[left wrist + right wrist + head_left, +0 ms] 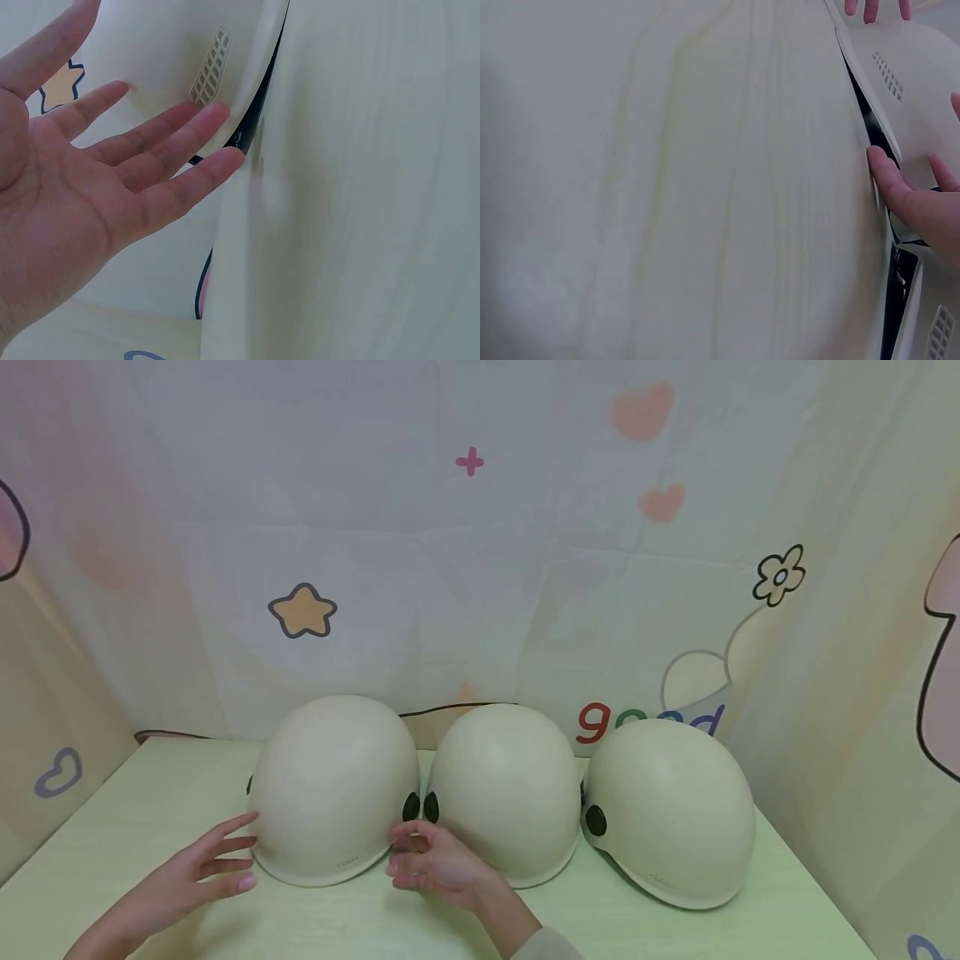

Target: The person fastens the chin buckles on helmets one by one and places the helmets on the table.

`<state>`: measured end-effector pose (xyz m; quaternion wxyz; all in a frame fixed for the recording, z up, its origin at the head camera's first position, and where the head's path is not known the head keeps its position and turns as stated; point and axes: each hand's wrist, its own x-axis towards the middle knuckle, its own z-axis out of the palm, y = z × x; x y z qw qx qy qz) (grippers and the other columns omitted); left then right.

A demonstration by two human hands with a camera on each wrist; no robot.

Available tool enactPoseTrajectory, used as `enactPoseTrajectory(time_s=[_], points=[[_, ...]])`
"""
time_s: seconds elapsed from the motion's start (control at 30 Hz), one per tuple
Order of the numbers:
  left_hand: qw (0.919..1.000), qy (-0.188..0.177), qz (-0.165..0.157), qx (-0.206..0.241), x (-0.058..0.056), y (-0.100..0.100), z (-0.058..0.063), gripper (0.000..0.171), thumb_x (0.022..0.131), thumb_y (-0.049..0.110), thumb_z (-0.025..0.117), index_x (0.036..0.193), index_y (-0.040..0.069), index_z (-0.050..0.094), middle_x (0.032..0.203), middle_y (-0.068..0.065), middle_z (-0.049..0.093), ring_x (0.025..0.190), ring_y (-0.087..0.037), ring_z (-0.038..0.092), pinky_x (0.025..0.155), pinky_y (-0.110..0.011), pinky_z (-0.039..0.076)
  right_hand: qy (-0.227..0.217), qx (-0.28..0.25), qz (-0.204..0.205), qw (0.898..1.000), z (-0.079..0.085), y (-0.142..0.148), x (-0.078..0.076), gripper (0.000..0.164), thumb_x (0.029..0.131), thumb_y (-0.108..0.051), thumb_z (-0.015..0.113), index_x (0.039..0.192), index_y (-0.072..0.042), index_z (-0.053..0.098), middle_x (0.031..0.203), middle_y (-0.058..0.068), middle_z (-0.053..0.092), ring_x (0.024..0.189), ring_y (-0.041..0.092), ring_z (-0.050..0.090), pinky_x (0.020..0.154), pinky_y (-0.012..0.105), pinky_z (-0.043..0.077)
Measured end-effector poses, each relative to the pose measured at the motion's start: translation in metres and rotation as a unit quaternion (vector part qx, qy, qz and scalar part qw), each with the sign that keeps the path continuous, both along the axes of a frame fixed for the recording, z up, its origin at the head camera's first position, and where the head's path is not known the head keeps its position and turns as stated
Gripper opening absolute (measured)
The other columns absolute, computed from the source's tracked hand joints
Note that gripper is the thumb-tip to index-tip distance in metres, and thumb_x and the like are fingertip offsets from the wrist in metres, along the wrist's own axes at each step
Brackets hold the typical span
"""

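Observation:
Three cream-white helmets stand in a row on the table: a left helmet, a middle helmet and a right helmet. My left hand is at the left helmet's left side, fingers spread and loosely bent. In the left wrist view that hand has its palm bare, fingertips near the helmet's vent grid and rim. My right hand is at the left helmet's right lower edge, in front of the middle helmet, fingers relaxed. Whether fingertips touch the shell, I cannot tell.
The pale wood-grain table extends in front of the helmets. Behind and beside it hangs a printed curtain with a star, hearts and a flower. The left and middle helmets stand close together, black round fittings facing each other.

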<state>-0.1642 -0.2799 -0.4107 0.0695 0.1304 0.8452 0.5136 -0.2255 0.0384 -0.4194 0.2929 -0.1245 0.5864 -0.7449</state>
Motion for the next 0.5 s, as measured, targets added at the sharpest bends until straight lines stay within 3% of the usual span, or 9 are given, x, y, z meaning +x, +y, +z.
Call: enactPoseTrajectory(time_s=[0.2,0.27,0.3,0.37,0.5], points=[[0.9994,0.020,0.024,-0.015,0.003,0.006,0.004,0.076,0.087,0.017,0.062,0.145,0.009,0.014,0.140,-0.028,0.025,0.116,-0.035,0.046,0.079,-0.049,0.045,-0.002,-0.011,0.000,1.000,0.000,-0.001,0.001,0.046,0.080,0.014,0.056,0.122,0.003,0.040,0.121,0.018,0.038,0.099,0.028,0.049,0.085,0.040,0.046],[0.9982,0.035,0.041,-0.024,0.004,0.008,0.006,0.077,0.086,0.020,0.064,0.146,0.013,0.015,0.143,-0.024,0.022,0.119,-0.023,0.045,0.080,-0.049,0.045,0.000,-0.016,0.001,1.000,0.001,-0.002,0.002,0.047,0.079,0.014,0.056,0.122,0.003,0.040,0.123,0.017,0.037,0.101,0.028,0.048,0.086,0.039,0.046],[0.9975,0.041,0.051,-0.027,0.004,0.009,0.008,0.079,0.086,0.022,0.064,0.146,0.015,0.014,0.144,-0.022,0.021,0.121,-0.024,0.043,0.080,-0.050,0.045,0.000,-0.018,0.001,1.000,0.001,-0.002,0.003,0.047,0.079,0.014,0.056,0.123,0.003,0.040,0.123,0.017,0.037,0.101,0.028,0.048,0.085,0.038,0.046],[0.9954,0.060,0.067,-0.034,0.005,0.011,0.010,0.080,0.085,0.025,0.065,0.147,0.019,0.015,0.146,-0.017,0.019,0.120,-0.004,0.039,0.082,-0.041,0.046,0.001,-0.027,0.000,1.000,0.000,-0.002,0.004,0.048,0.080,0.015,0.055,0.123,0.004,0.039,0.123,0.018,0.036,0.103,0.028,0.048,0.085,0.036,0.046],[0.9915,0.097,0.079,-0.037,0.005,0.015,0.015,0.079,0.085,0.025,0.066,0.146,0.025,0.015,0.148,-0.013,0.017,0.124,0.007,0.027,0.085,-0.026,0.046,0.004,-0.048,-0.008,0.999,0.001,-0.004,0.006,0.047,0.080,0.016,0.054,0.122,0.005,0.038,0.120,0.018,0.035,0.109,0.029,0.046,0.087,0.031,0.045]])
